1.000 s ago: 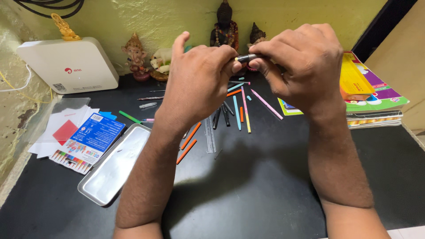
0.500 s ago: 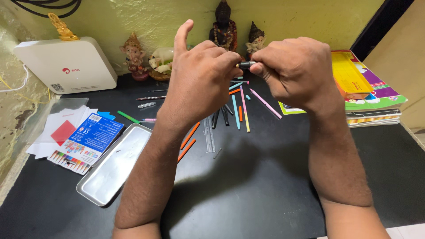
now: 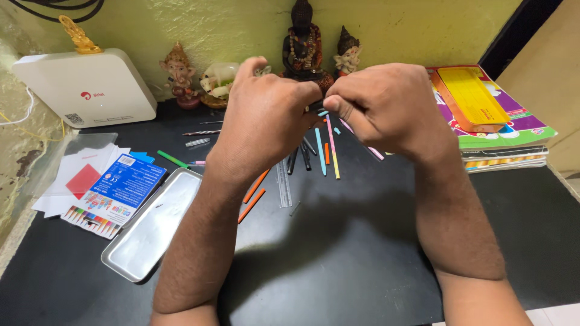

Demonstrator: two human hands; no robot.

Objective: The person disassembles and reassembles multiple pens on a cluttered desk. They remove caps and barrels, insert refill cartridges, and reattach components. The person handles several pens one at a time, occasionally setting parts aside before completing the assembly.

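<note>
Both hands have dropped lower, left hand (image 3: 266,115) and right hand (image 3: 386,108) pinched together on a small dark pen (image 3: 315,108) between the fingertips; loose pens (image 3: 319,151) lie scattered beneath them, unsorted.

2 hands (image 3: 266,115), 3 figurines (image 3: 179,72), 1 metal tin (image 3: 151,226), 2 orange pencils (image 3: 254,196)

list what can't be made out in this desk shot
Head view only:
- Small thing pinched between left hand and right hand: hidden by the fingers.
- Pencils: upper ends covered by both hands.
- Books: cut off by the right edge.
- Ruler: markings too small.
</note>
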